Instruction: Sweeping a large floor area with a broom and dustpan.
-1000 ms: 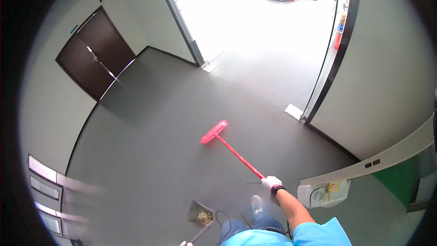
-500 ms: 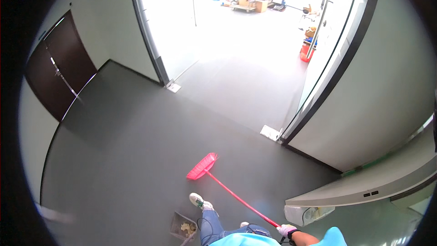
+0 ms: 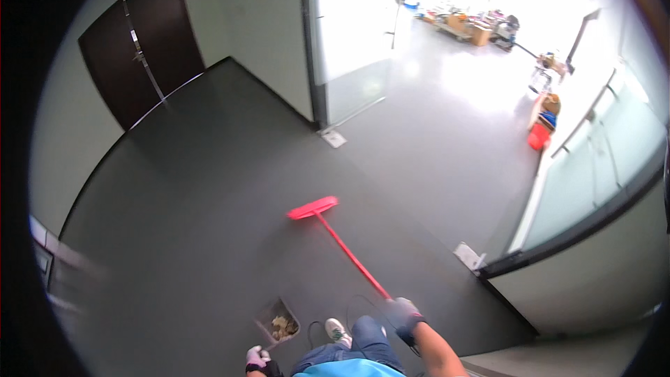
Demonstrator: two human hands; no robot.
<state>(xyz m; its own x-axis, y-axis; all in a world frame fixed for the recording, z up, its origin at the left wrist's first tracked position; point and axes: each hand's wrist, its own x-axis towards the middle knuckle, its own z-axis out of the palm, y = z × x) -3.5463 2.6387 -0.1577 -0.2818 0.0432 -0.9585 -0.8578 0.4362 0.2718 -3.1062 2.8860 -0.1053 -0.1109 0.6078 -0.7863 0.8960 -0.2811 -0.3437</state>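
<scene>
My right hand (image 3: 403, 313), in a pale glove and blurred by motion, is closed around the upper part of a red broom's handle (image 3: 352, 258). The broom's wide red head (image 3: 313, 208) is at floor level ahead of me. Low in the view, my left hand (image 3: 257, 357), also gloved, is closed beside a grey dustpan (image 3: 296, 321). It appears to grip the dustpan's handle, which is mostly hidden. Pale crumpled scraps and brownish debris (image 3: 283, 328) lie inside the dustpan, near my white shoe (image 3: 338, 332).
A glass doorway opens ahead right, with floor fittings (image 3: 333, 138) and a glass door panel (image 3: 593, 160). Beyond it stand cardboard boxes (image 3: 480, 35) on a low trolley and a red bucket (image 3: 539, 136). A dark double door (image 3: 143, 45) is at far left. Thin black cables hang near my legs.
The view has turned right and shifted. The broom head has swung to lie more crosswise, farther from me. My left hand has come into view beside the dustpan.
</scene>
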